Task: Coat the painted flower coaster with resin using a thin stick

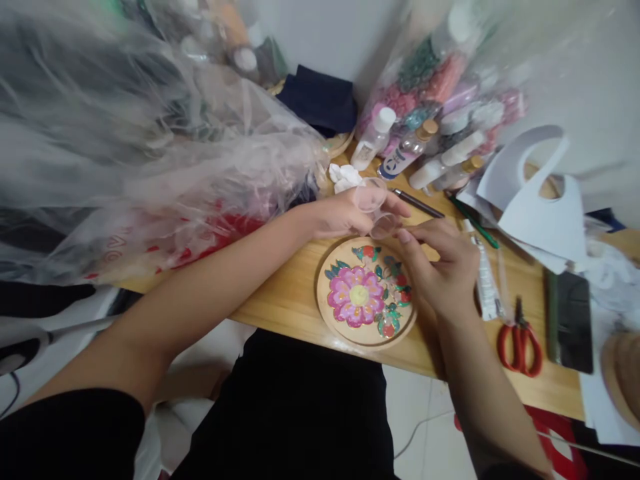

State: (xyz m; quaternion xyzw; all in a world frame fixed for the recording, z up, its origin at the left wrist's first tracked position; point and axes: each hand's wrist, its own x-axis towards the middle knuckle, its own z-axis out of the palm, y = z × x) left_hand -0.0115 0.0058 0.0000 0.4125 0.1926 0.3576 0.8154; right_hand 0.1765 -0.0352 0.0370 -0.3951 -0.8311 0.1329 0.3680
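My left hand (345, 212) reaches over the table behind the painted plate, its fingers around a small clear plastic cup (384, 227) that is tilted on its side. A second clear round shape (369, 195) shows against the same hand; I cannot tell whether it is another cup or part of the same one. Close to the cup's rim, my right hand (440, 260) is closed in a pinch, and what its fingertips hold is too small to make out. Below both hands lies a round wooden plate (325, 313) with a glossy pink flower (356, 297), green leaves and red fruits.
Scissors (520, 347) with red handles, a white tube (486, 283) and a dark phone (570, 320) lie to the right. Bottles (370, 143), a dark pen (417, 203) and crumpled tissue (345, 177) are behind. White paper cutouts (540, 200) stand at right; plastic bags (225, 147) crowd the left.
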